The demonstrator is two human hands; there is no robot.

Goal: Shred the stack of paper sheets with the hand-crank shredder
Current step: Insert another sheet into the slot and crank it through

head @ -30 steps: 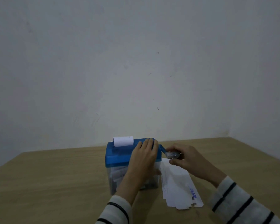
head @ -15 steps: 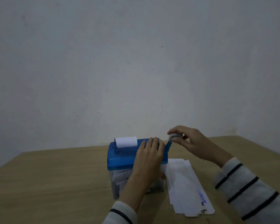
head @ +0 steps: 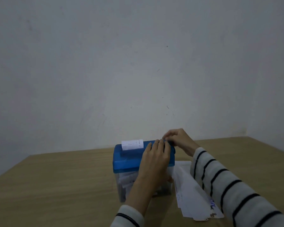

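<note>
A hand-crank shredder (head: 129,159) with a blue lid and a clear bin is seen standing upright on the wooden table (head: 56,185), near its middle. Pale paper scraps (head: 127,181) are visible inside the bin through its clear wall. A short white slip of paper (head: 132,144) with faint print is seen sticking up out of the slot at the back left of the lid.

The left hand (head: 155,159) is laid flat over the right part of the lid, fingers straight and pressed down on the blue plastic; nothing is grasped by it. The right hand (head: 179,140) is held at the far right end of the lid, its fingers curled and pinched around the crank handle (head: 168,142), of which only a small dark part is shown between the fingertips. Both forearms are covered by white sleeves with dark stripes.

The stack of paper sheets (head: 192,197) is found lying flat on the table just to the right of the shredder, partly hidden under the right sleeve (head: 228,185). Blue writing is seen near its closest corner. A plain pale wall (head: 138,63) is seen behind the table.
</note>
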